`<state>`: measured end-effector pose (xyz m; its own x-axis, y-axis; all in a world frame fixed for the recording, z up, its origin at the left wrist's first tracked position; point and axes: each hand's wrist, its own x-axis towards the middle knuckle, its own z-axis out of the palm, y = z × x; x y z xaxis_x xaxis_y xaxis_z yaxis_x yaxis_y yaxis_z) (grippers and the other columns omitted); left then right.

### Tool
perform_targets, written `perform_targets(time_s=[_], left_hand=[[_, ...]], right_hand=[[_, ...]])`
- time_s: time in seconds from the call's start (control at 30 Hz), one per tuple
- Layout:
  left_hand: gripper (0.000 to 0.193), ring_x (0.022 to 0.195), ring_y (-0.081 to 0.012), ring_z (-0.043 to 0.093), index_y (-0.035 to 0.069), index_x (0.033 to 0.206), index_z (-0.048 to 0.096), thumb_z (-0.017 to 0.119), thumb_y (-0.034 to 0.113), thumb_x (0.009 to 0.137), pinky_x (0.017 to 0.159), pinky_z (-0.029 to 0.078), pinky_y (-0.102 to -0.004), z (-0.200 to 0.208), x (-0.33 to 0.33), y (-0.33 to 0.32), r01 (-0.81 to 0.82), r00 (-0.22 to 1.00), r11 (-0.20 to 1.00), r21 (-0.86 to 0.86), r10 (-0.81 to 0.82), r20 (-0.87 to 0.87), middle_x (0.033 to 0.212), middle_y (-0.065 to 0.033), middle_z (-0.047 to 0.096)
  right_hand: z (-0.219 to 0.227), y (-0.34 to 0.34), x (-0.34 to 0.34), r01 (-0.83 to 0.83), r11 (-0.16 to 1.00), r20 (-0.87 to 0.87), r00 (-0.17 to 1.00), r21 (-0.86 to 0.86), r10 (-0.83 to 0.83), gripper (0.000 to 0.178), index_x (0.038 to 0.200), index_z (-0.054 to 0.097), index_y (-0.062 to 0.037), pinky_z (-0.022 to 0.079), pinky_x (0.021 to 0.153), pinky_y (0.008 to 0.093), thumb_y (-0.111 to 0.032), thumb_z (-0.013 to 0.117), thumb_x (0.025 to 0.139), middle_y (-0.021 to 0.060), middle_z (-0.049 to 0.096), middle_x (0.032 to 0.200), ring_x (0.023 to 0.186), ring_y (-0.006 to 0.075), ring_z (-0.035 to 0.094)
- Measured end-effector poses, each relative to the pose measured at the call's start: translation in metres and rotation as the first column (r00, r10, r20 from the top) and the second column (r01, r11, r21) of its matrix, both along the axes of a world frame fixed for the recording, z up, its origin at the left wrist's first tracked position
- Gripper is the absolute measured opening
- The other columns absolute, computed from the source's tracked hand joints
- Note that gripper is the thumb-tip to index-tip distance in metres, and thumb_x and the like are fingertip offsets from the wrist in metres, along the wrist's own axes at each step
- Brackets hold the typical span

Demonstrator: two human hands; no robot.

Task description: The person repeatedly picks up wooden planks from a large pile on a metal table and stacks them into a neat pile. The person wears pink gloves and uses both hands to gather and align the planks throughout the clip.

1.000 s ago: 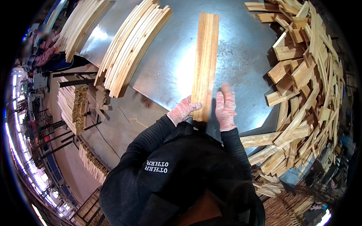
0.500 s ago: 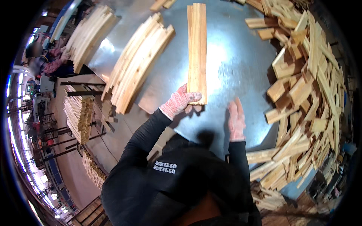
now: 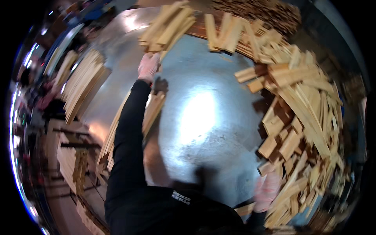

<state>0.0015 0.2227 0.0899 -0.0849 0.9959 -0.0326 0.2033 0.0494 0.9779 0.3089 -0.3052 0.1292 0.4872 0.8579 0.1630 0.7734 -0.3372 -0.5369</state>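
My left hand [image 3: 149,67], in a pink-and-white knitted glove, reaches far forward. It looks closed at the near end of a bundle of pale wooden boards [image 3: 168,29] on the metal table, though its fingertips are partly hidden. My right hand [image 3: 268,191], gloved alike, is low at the right, against the near edge of a heap of loose wood pieces [image 3: 305,113]. Motion smears its fingers, so whether it grips a piece is unclear. Under my left forearm lies a stack of boards [image 3: 154,111], partly covered by the sleeve.
The shiny metal table [image 3: 196,152] spreads between my arms. Another board stack [image 3: 84,84] lies at the left, near a blurred person [image 3: 49,98]. Several boards [image 3: 229,33] rest at the far edge. Stacked wood on a rack [image 3: 69,162] stands below the table at the left.
My left hand has gone from the middle to the far left bundle with the boards it held. My right hand has moved right and nearer, to the heap. The view has shifted.
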Motion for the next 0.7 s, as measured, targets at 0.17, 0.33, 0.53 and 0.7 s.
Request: perform_targets(time_s=[0.17, 0.33, 0.53, 0.7], left_hand=[[0.042, 0.069, -0.0133, 0.061, -0.002, 0.128, 0.053, 0.063, 0.022, 0.095, 0.058, 0.054, -0.0267, -0.056, 0.049, -0.146, 0.452, 0.870, 0.864, -0.222, -0.373, 0.323, 0.092, -0.0094, 0.064], [0.055, 0.072, -0.0141, 0.062, -0.005, 0.143, 0.040, 0.062, 0.019, 0.098, 0.060, 0.053, -0.0245, -0.052, 0.141, -0.281, 0.686, 0.716, 0.612, -0.393, -0.471, 0.515, 0.106, -0.0144, 0.066], [0.073, 0.104, -0.0299, 0.065, 0.000, 0.139, 0.043, 0.073, 0.045, 0.090, 0.091, 0.055, -0.0481, -0.060, 0.195, -0.430, 0.880, 0.340, 0.427, -0.210, -0.255, 0.905, 0.118, -0.0162, 0.062], [0.048, 0.102, -0.0314, 0.064, 0.006, 0.127, 0.051, 0.074, 0.022, 0.088, 0.091, 0.055, -0.0497, -0.052, 0.188, -0.473, 0.787, 0.523, 0.465, -0.405, -0.155, 0.838, 0.110, -0.0132, 0.061]], right_hand=[[0.080, 0.100, 0.184, 0.184, 0.976, 0.691, 0.721, -0.118, -0.052, 0.094, 0.147, 0.040, 0.0015, 0.040, 0.107, 0.0474, -0.040, 0.081, 0.073, 0.0263, 0.053, 0.139, 0.127, 0.0415, 0.052], [0.038, 0.077, 0.231, 0.184, 0.937, 0.021, 0.982, -0.298, -0.186, 0.071, 0.138, 0.055, -0.0064, 0.054, 0.079, 0.0422, -0.046, 0.070, 0.081, 0.0205, 0.071, 0.103, 0.094, 0.0322, 0.069], [-0.007, 0.045, 0.080, -0.143, 0.962, -0.351, 0.935, -0.234, 0.054, 0.083, 0.146, 0.044, -0.0055, 0.045, 0.104, 0.0471, -0.055, 0.066, 0.084, 0.0298, 0.061, 0.125, 0.118, 0.0443, 0.058], [-0.031, -0.023, 0.266, 0.663, 0.723, 0.463, 0.587, 0.196, -0.664, 0.099, 0.152, 0.031, -0.0012, 0.043, 0.106, 0.0489, -0.049, 0.075, 0.078, 0.0273, 0.049, 0.143, 0.128, 0.0436, 0.051]])
